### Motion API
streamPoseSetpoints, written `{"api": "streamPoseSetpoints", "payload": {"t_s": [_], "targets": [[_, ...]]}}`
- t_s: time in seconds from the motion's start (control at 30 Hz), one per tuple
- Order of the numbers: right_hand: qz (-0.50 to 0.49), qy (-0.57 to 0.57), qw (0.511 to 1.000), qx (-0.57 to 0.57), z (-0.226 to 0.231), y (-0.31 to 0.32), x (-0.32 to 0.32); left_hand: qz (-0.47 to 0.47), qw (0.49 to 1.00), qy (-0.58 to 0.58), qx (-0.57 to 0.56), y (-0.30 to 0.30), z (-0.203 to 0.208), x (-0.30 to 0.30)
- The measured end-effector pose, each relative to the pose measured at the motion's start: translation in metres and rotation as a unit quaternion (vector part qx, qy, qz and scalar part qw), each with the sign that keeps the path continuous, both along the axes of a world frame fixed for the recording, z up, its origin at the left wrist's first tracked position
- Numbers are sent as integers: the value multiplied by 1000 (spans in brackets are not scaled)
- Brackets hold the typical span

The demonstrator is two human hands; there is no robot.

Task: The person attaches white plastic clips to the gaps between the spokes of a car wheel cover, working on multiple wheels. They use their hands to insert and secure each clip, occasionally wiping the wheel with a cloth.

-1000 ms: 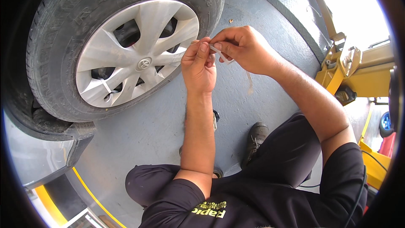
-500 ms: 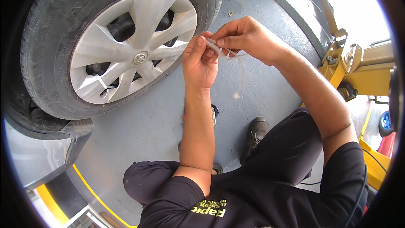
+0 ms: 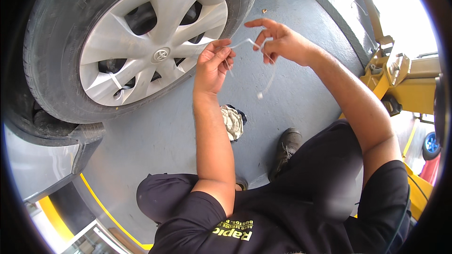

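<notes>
Wearing a black shirt (image 3: pixel 301 221) with yellow lettering, I am leaning over my dark trousers (image 3: pixel 310 174), and both bare forearms are pointing away from me. My left hand (image 3: pixel 213 68) is pinching 1 thin white strip (image 3: pixel 245 42) between thumb and index finger, and a short pale length is dangling below them. The strip is bridging the gap to my right hand (image 3: pixel 282 41), whose index finger is pointing outward while the others are bending loosely; I cannot tell whether the thumb is gripping it. Under that hand, a pale curve is hanging down to a small block (image 3: pixel 259 95).

Just beyond, to the left, a black tyre (image 3: pixel 54 73) is surrounding a silver wheel cover (image 3: pixel 141 49), where another white strip (image 3: pixel 114 81) is crossing a spoke between 2 openings. Down on the grey floor (image 3: pixel 165 146), a dark boot (image 3: pixel 286 146) is standing near a crumpled pale bundle (image 3: pixel 232 121). Farther right, a yellow metal structure (image 3: pixel 416 93) is standing.
</notes>
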State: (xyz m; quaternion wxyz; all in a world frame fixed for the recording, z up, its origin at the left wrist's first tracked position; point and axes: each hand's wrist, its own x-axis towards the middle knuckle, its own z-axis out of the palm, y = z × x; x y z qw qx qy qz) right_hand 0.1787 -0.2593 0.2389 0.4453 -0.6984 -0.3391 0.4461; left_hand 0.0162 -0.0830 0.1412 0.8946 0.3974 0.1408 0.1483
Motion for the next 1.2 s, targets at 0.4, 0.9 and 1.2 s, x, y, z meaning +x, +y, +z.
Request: {"api": "streamPoseSetpoints", "payload": {"t_s": [0.4, 0.9, 1.2], "targets": [[-23, 74, 996, -52, -70, 40, -8, -6, 974, 210, 83, 38, -26, -15], [-382, 285, 868, 140, -172, 86, -82, 76, 956, 272, 78, 63, -72, -54], [-337, 319, 862, 202, -182, 78, -65, 183, 972, 136, -49, 59, -102, -63]]}}
